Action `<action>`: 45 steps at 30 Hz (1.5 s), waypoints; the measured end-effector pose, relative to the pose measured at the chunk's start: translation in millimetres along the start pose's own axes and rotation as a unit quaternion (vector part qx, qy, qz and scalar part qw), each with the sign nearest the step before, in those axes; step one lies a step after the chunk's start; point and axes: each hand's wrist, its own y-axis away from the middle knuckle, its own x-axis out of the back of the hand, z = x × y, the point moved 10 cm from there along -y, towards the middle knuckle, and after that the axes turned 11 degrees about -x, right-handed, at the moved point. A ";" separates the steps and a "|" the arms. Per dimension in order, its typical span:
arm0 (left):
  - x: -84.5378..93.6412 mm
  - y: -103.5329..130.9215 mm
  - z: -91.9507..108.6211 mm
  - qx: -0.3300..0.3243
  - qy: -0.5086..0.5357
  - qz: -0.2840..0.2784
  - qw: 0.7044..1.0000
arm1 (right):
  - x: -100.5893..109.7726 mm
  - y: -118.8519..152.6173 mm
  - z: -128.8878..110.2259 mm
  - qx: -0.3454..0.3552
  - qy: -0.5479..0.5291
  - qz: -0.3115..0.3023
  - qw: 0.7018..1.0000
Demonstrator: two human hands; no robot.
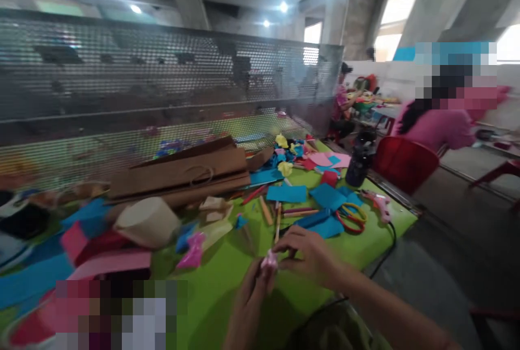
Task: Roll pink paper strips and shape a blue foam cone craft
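Between my two hands, low in the head view, is a small crumpled pale pink paper piece (269, 261). My left hand (252, 286) is closed round its lower part. From the right, my right hand (311, 255) reaches in with curled fingers and pinches at its side. The finer shape of the piece is blurred and partly covered by fingers. Just beyond my right hand lie scissors (354, 218) with red and yellow handles, along with blue paper sheets (286, 194) and several pencils (266, 211). A bright pink crumpled piece (192, 252) rests to the left.
The green tabletop (215, 301) also carries folded brown cardboard (182, 174), a cream paper roll (147, 222), a dark bottle (361, 159) and a pink glue gun (380, 205) with a cord. Behind it stands a metal mesh panel (162, 79). A person in pink sits near a red chair (406, 163).
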 end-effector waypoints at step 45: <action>-23.0 -0.4 14.6 -0.033 -0.008 -0.088 0.996 | -21.8 6.8 -9.4 -0.001 0.124 -0.028 0.992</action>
